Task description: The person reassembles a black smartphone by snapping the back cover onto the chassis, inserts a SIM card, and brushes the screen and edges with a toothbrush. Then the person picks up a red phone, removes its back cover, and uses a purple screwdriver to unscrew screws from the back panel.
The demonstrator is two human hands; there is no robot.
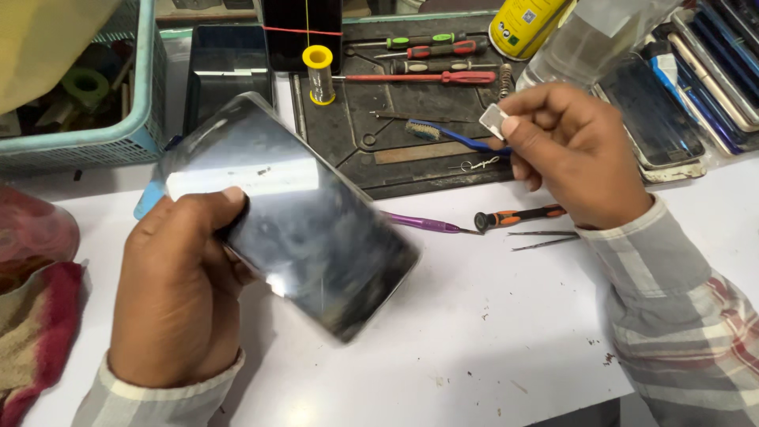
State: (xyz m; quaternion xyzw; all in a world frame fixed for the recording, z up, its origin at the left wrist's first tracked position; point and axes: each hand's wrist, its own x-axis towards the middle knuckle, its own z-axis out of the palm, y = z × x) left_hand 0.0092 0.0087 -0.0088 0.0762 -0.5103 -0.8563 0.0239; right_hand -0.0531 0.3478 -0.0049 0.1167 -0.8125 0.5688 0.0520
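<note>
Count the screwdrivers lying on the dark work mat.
4, stacked in rows at the mat's far edge: a green-handled one, a red-and-black one, a dark one and a red-handled one. The bottle may hide others.

We note a white table (490,316), flecked with crumbs; on it lie a dark work mat (411,150), a purple tool (423,224), an orange-handled screwdriver (518,216), tweezers (541,239), a teal basket (134,130), a red cloth (39,332)

A white, speckled worktable (490,316) fills the view. A dark rubber work mat (411,150) lies along its far edge, and a pale turquoise plastic basket (118,134) occupies the far left corner. Bright overhead light falls evenly.
</note>
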